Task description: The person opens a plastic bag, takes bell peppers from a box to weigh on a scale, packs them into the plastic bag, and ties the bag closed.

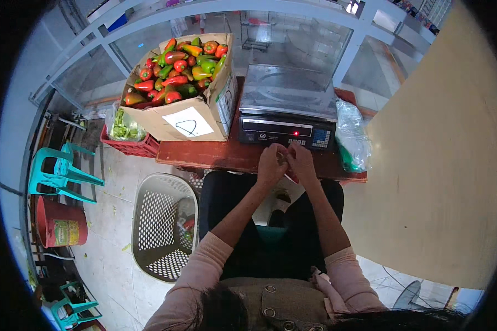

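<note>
My left hand (pixel 270 165) and my right hand (pixel 302 161) meet over the front edge of the red wooden table (pixel 204 156), just before the weighing scale (pixel 284 131). Both are closed, fingertips drawn together. Whatever they hold is too small or hidden to name; a bit of red shows just below them. The scale has a bare metal pan (pixel 289 91) and a small red light lit on its dark front panel. Left of it, a cardboard box (pixel 165 118) is heaped with red, green and orange peppers (pixel 176 71).
A plastic bag roll (pixel 352 132) lies right of the scale. On the floor to my left stands a beige laundry-style basket (pixel 159 220) with a few peppers in clear plastic. A red crate (pixel 130 144), teal stool (pixel 61 171) and red bucket (pixel 62 222) are farther left. A tan panel (pixel 436 165) borders my right.
</note>
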A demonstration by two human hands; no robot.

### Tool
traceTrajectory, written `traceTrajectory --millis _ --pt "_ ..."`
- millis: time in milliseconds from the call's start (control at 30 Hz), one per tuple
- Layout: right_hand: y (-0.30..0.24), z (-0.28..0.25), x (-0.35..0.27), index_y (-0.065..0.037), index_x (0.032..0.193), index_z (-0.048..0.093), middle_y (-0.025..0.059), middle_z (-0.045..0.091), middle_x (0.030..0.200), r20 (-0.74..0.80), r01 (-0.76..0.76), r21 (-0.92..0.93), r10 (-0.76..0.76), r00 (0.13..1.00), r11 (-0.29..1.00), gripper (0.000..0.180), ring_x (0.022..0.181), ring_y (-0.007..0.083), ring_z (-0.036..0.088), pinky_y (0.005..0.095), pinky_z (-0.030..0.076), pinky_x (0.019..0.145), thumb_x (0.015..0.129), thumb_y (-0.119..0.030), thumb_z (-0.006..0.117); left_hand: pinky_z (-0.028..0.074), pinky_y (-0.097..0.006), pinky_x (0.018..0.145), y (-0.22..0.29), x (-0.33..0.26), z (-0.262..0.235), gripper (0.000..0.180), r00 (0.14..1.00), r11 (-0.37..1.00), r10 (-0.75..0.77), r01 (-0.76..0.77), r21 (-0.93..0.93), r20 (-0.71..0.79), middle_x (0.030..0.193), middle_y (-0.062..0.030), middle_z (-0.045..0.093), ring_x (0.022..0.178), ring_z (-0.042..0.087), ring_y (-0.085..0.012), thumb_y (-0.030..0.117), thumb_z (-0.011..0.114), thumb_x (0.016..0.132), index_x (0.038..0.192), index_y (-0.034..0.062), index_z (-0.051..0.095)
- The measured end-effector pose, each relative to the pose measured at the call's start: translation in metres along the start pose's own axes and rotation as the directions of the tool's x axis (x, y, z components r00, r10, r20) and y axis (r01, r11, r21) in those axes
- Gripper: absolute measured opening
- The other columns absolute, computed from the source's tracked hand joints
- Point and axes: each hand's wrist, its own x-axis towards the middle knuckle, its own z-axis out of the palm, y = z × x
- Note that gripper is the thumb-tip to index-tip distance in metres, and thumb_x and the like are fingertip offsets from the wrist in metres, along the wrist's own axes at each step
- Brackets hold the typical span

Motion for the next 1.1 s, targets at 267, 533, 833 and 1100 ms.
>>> traceTrajectory --millis 267,533,833,1100 --pt "-0.002 -0.012 -0.004 0.002 0.08 0.047 0.013 0.051 0.07 0.022 -0.116 0.13 0.114 0.993 0.985 0.01 0.063 0.0215 0.052 0.0316 0.042 0.059 0.078 -0.006 0.054 0.026 -0.042 0.091 -0.003 -0.008 0.019 0.032 0.984 0.943 0.175 -0.154 0.295 -0.045 0.103 -0.0077 0.051 0.105 0.042 -0.0257 0.011 0.056 0.07 0.101 0.0071 0.052" --pt "0.005 -0.021 -0.026 0.002 0.078 0.047 0.0108 0.048 0.068 -0.101 -0.069 0.108 0.08 0.992 0.992 0.011 0.06 0.017 0.048 0.0294 0.041 0.058 0.078 -0.007 0.054 0.023 -0.043 0.094 0.01 -0.018 0.033 0.026 0.958 0.901 0.287 -0.267 0.342 -0.009 0.104 -0.0087 0.048 0.107 0.04 -0.0254 0.012 0.054 0.072 0.097 0.003 0.053" --pt "0.026 -0.029 -0.074 0.0 0.072 0.048 0.0062 0.048 0.063 -0.275 -0.237 0.474 0.398 0.875 0.848 0.011 0.053 0.0125 0.046 0.0276 0.039 0.05 0.079 -0.007 0.053 0.029 -0.041 0.085 0.025 -0.036 0.053 0.02 0.898 0.793 0.414 -0.437 0.425 0.15 0.096 -0.0097 0.047 0.094 0.043 -0.0258 0.013 0.053 0.073 0.091 0.0032 0.052" --pt "0.038 -0.041 -0.085 -0.001 0.077 0.049 0.0049 0.048 0.069 0.067 -0.289 0.584 0.31 0.949 0.758 0.013 0.063 0.0102 0.046 0.0268 0.04 0.057 0.083 -0.012 0.051 0.029 -0.04 0.083 0.035 -0.045 0.034 0.017 0.898 0.788 0.367 -0.439 0.432 0.243 0.096 -0.0086 0.046 0.091 0.041 -0.0238 0.014 0.052 0.075 0.088 0.0028 0.054"
